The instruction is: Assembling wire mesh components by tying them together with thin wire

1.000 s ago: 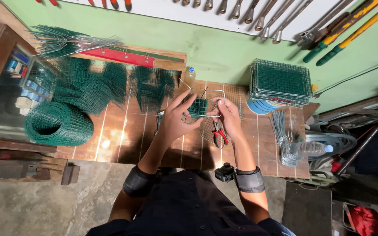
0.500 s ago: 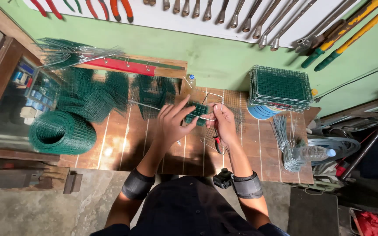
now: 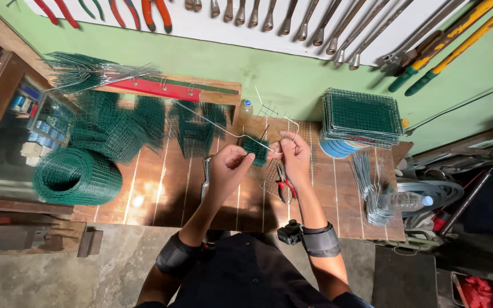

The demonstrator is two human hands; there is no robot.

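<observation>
1. You are standing at a wooden workbench (image 3: 161, 194), looking down at both of your hands near its middle.
2. Your left hand (image 3: 230, 165) is pinching the near-left edge of a small piece of green wire mesh (image 3: 255, 149), fingers closed on it.
3. Your right hand (image 3: 294, 155) is closing on the right side of the same piece, and it also seems to be gripping a thin bent wire (image 3: 223, 128), though the view is too small to be sure.
4. The mesh piece is being held just above the bench, between your hands, over a flat grey wire grid (image 3: 270, 174).
5. That thin wire is running from your hands away to the far left, over the bench.
6. Red-handled pliers (image 3: 284, 187) are lying on the bench just near your right hand, untouched.
7. A roll of green mesh (image 3: 75, 177) is sitting at the near left, with loose cut mesh pieces (image 3: 132, 128) lying beyond it.
8. A stack of green mesh panels (image 3: 362, 117) is resting at the far right on a blue round container (image 3: 335, 148).
9. A bundle of straight wires (image 3: 366, 182) and a clear plastic bottle (image 3: 401, 201) are lying at the right edge.
10. Hand tools (image 3: 292, 23) are hanging on the far wall.
</observation>
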